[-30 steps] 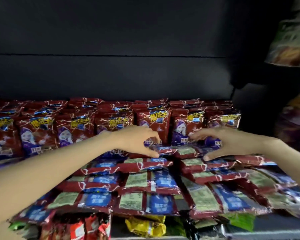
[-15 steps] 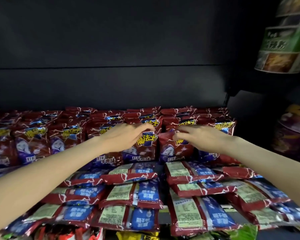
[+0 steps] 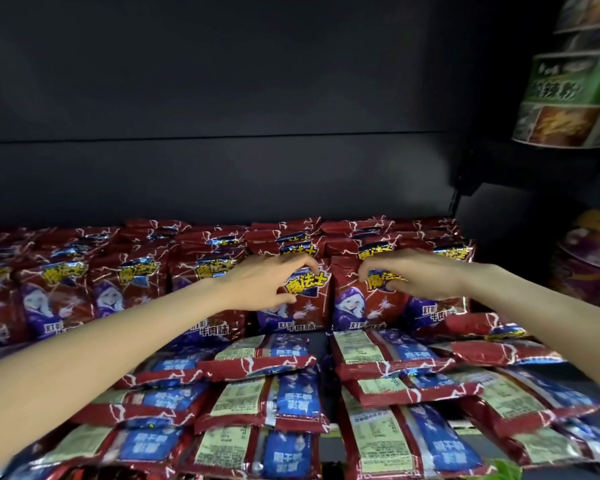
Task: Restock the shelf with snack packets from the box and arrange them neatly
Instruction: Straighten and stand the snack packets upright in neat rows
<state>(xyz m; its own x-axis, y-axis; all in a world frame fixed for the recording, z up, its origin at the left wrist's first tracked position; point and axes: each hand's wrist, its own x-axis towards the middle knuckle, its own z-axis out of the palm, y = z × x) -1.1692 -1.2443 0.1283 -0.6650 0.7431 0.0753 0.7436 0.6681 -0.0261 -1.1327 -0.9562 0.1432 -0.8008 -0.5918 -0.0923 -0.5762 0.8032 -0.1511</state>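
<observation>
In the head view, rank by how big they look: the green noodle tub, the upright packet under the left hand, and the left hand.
1. green noodle tub
2. upright packet and left hand: look alike, unranked; the hand covers part of it.

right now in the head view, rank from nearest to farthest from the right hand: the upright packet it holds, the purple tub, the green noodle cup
1. Upright packet: under the right hand.
2. Purple tub: lower right, next bay.
3. Green noodle cup: upper right, highest.
</observation>
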